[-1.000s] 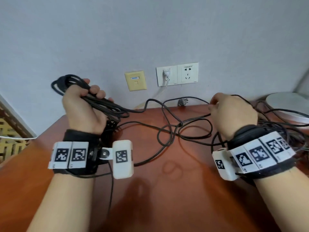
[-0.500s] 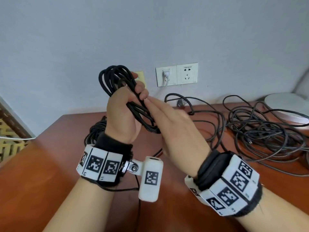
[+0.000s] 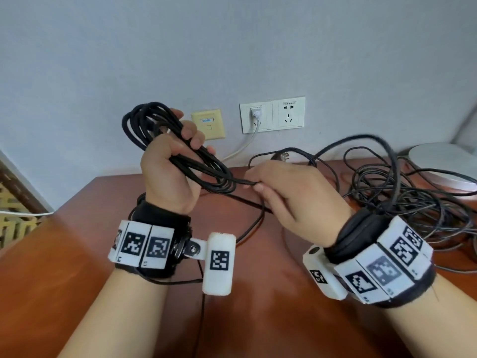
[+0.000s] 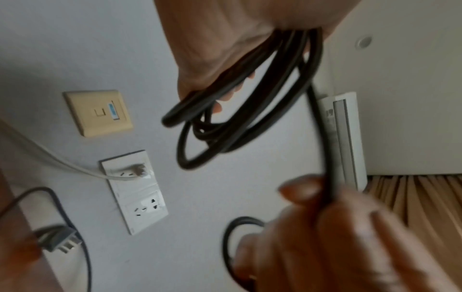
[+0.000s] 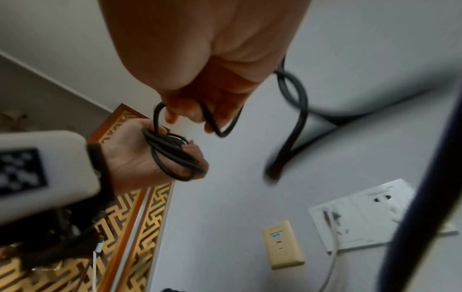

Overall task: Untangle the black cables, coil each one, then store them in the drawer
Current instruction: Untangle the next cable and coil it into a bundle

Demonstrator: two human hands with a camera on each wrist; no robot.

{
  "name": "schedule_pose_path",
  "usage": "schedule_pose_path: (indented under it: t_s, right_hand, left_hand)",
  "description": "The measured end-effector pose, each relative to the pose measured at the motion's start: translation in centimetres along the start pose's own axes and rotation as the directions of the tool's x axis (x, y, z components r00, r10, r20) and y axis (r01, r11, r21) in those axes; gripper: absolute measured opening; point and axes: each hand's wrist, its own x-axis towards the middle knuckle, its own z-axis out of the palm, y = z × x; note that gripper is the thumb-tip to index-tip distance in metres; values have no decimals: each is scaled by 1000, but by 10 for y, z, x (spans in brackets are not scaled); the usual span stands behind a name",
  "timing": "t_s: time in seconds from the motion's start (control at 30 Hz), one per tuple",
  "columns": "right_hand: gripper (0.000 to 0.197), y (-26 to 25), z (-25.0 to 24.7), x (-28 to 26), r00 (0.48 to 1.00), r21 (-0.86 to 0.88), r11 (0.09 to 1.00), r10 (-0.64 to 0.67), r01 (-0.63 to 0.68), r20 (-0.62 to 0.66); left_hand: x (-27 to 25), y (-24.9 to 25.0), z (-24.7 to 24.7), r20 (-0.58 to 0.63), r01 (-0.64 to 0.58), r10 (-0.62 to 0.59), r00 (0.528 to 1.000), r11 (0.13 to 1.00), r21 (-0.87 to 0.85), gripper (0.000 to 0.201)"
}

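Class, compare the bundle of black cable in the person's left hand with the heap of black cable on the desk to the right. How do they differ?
The bundle is gathered into neat loops and gripped by the left hand above the desk; the heap sprawls loose and tangled on the desk. The right hand pinches a strand leading from the bundle; nothing touches the heap. Both are thin black cable.

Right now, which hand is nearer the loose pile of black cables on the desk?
Right. The right hand pinches a strand just left of the cable pile; the left hand grips the coiled bundle farther left, raised above the desk.
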Motion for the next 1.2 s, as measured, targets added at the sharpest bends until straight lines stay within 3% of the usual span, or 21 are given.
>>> schedule_pose_path:
  t_s: [0.13,0.3,0.47,0.57,0.6,0.67,0.7,0.77,0.87,0.93,0.97,1.0,1.1,1.17,1.2]
  right_hand:
    - [27,-9,12,1,996,-21,1000,-15,17,84]
    - [22,-5,14,-3,992,61,997,38,-46,123]
    - [30,-6,5,-1,984,252,953,148,-169,100]
    - [29,3,-5,1,952,380,875,301,-300,59]
    - [30,5,-11,3,923,480,795,371,-371,100]
    - [47,12,-24,7,848,694,540,492,-476,199]
    - [53,16,-30,9,801,756,411,547,-510,243]
    - [47,25,-38,11,698,804,221,649,-552,301]
    - [29,40,-44,8,521,758,104,785,-643,334]
    - [30,41,-47,6,455,686,70,796,-725,399]
    - [29,39,-48,6,471,665,85,772,-742,427]
    - [24,35,-48,6,518,665,125,736,-736,435]
    - [8,19,-38,9,729,738,333,614,-587,303]
    - [31,12,-25,8,824,671,521,508,-527,253]
    - [41,9,-18,6,842,575,622,462,-532,279]
  left_hand:
    - [-4,-12,3,-18,107,-107,994,994,2,37]
    - [-6,-15,7,19,189,-190,982,979,77,52]
    - [3,0,-5,-131,130,-126,983,991,26,47]
    - [9,12,-12,-201,62,-42,979,993,96,47]
    - [10,15,-12,-218,44,-9,976,986,159,49]
    - [11,19,-10,-216,40,15,976,967,252,50]
    - [11,20,-9,-194,62,-10,981,962,265,49]
    - [9,22,-9,-112,133,-110,988,965,228,45]
    - [7,24,-14,-37,222,-218,975,965,139,41]
    - [7,23,-15,-37,251,-248,968,961,120,43]
    - [8,22,-14,-38,264,-261,965,958,116,46]
    - [7,20,-13,-37,277,-275,961,954,112,49]
    - [6,14,-9,-7,313,-313,950,947,71,53]
    - [4,11,-8,43,325,-326,944,945,28,53]
    - [4,9,-8,75,332,-332,940,943,3,54]
